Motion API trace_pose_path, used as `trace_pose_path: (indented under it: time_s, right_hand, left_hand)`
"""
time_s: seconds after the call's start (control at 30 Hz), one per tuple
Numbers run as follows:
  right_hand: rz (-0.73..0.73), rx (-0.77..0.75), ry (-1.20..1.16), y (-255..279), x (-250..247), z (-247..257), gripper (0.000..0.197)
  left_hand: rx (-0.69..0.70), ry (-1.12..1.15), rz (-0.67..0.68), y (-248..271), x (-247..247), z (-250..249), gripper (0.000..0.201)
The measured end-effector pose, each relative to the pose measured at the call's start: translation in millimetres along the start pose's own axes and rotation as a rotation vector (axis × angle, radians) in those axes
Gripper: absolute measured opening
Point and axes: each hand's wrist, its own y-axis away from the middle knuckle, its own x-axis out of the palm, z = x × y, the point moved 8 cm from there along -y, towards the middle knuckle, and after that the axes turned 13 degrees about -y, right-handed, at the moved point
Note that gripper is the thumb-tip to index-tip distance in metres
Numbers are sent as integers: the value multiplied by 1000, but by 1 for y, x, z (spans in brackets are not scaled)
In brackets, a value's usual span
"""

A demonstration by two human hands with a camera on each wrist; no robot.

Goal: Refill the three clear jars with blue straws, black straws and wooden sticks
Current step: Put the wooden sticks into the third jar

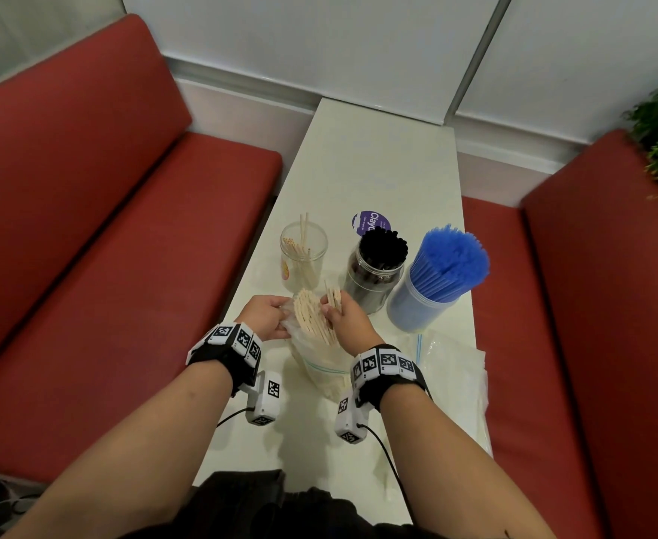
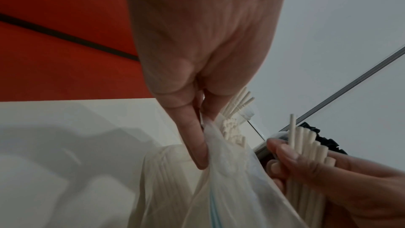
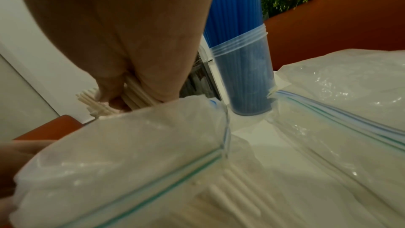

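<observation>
from the head view, the left hand (image 1: pixel 267 317) pinches the mouth of the clear zip-top plastic bag (image 1: pixel 321 367) of thin pale wooden sticks (image 1: pixel 311 315) at the near middle of the white table (image 1: pixel 378 157), while the right hand (image 1: pixel 344 319) clutches a small bundle; the nearly empty clear jar (image 1: pixel 303 256) stands just beyond, left of the full black-straw and blue-straw jars. the left wrist view shows thumb and fingers (image 2: pixel 195 145) nipping limp, slippery film. in the right wrist view the fingers curl round stiff, light sticks that would likely splay, so gripping mid-length seems wisest.
</observation>
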Motion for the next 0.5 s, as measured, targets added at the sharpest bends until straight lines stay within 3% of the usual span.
trace_pose_path:
  time_s: [0.1, 0.3, 0.5]
  right_hand:
    - [-19, 0, -62, -5, -1, 1, 16]
    - [11, -19, -33, -7, 0, 15, 12]
    - [-35, -250, 23, -24, -23, 126, 21]
  left_hand:
    - [4, -8, 7, -1, -1, 0, 44]
    - [1, -10, 16, -2, -4, 0, 43]
    - [29, -18, 52, -2, -5, -4, 36]
